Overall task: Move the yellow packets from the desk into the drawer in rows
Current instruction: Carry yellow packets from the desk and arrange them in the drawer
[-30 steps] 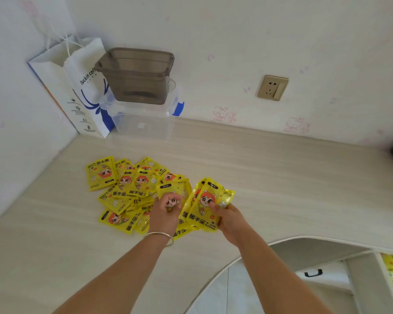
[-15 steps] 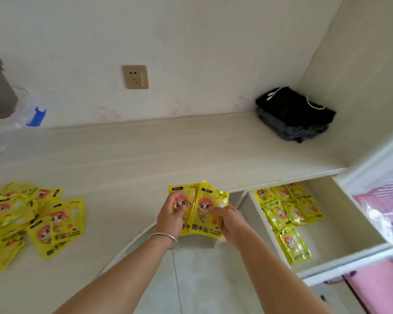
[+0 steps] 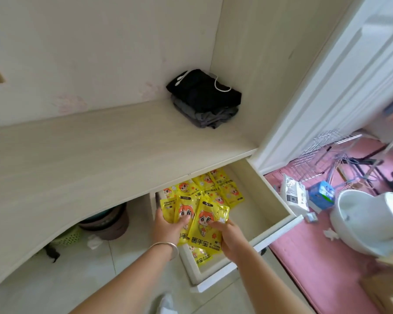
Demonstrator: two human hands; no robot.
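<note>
- Left hand [image 3: 168,225] curled round a fan of yellow packets [image 3: 197,220], thumb pressed on the printed face of one; silver bangle [image 3: 166,247] on that wrist.
- Right hand [image 3: 228,234] pinching the lower right part of the front packet, fingers [image 3: 216,224] bent over its face.
- Bunch held just above the near left part of the open drawer [image 3: 279,225], not yet laid down.
- Beyond the fingers, packets already in the drawer [image 3: 218,186] lying flat in rough rows toward the back; one more [image 3: 200,257] below the hands at the near end.
- Right of the fingers, bare drawer floor, likely the place for the next row.
- Probably light, thin, glossy foil: prone to slide over each other, so best pinched by an edge or corner and peeled off the fan singly.
- Soft and bendable, no sign of fragility; flat pressing enough to settle each.
- Up and away from the fingers, on the desk [image 3: 89,155], folded dark clothes [image 3: 204,98] in the corner.
</note>
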